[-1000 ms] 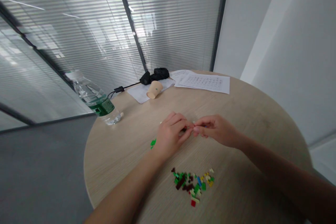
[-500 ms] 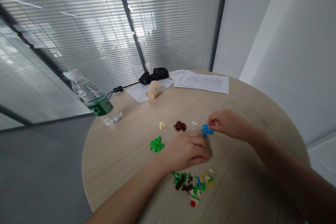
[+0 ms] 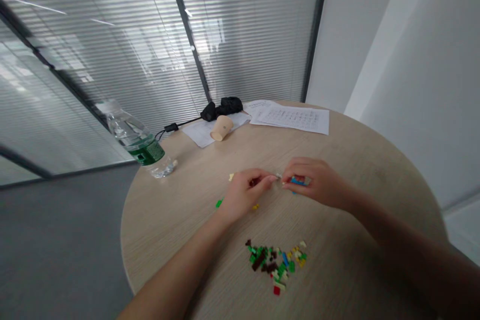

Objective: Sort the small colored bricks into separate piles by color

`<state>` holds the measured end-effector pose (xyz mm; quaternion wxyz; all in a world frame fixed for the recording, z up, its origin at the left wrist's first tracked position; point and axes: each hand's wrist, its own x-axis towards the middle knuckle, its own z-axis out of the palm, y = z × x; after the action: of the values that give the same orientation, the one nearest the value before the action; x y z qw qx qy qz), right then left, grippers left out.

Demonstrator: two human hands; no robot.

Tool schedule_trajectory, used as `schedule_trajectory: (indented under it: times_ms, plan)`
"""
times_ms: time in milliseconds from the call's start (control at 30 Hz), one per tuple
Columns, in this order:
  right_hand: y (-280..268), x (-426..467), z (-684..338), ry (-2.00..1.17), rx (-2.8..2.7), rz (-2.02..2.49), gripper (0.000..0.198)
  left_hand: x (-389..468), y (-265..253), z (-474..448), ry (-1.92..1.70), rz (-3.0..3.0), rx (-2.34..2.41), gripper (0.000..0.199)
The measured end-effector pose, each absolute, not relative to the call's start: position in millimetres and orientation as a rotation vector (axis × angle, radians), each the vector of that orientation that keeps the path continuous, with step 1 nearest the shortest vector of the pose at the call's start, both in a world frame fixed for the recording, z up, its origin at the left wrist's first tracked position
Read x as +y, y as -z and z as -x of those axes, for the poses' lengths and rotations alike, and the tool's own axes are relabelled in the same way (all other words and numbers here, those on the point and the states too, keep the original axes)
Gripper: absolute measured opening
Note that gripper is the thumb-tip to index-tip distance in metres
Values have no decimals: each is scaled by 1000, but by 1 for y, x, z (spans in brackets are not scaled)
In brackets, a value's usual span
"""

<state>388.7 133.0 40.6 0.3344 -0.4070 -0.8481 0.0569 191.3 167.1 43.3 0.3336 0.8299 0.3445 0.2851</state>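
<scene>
My left hand (image 3: 245, 191) has thumb and forefinger pinched together beside the tiny white bricks (image 3: 278, 176). Whatever sits between those fingertips is too small to make out. It covers most of the brown pile and the green bricks (image 3: 219, 203); cream bricks (image 3: 231, 177) and a few yellow bricks (image 3: 255, 206) show around it. Facing it, my right hand (image 3: 317, 181) is closed in a pinch too, over the blue bricks (image 3: 298, 181), which show between its fingers. A tiny pale speck appears at its fingertips, its kind unclear.
A mixed heap of small bricks (image 3: 275, 262) lies nearer me on the round wooden table (image 3: 172, 230). A water bottle (image 3: 140, 142) stands at the left edge. Further back are a tipped paper cup (image 3: 221, 128), printed sheets (image 3: 294, 118) and a black bundle (image 3: 229, 105) with a cable.
My left hand has moved back and turned from lying fairly flat to a pinch by the white bricks. My right hand has shifted slightly left. Yellow bricks now show beside my left hand.
</scene>
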Motion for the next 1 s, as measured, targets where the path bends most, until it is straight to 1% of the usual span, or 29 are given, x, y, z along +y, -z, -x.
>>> schedule_trajectory:
  times_ms: [200,433,500,600,667,833,1000]
  plan:
    - [-33,130,-379,-69,-2182,953,12,169,-38,-192,-631,-1843,801,25]
    - [-35,128,-377,-80,-2179,946,12,172,-37,-192,-561,-1836,807,24]
    - [-36,130,-381,-64,-2195,968,11,178,-42,-185,-564,-1993,916,24]
    - [-40,134,-391,-40,-2162,1136,13,193,-49,-167,-619,-2458,1294,18]
    - [-42,138,-401,-59,-2162,1302,13,202,-53,-154,-496,-2661,1547,15]
    - [-40,145,-419,-197,-2321,1634,14,214,-52,-141,-119,-2747,1751,19]
    - [-35,149,-424,-309,-2386,1635,18,214,-48,-143,-20,-2717,1799,22]
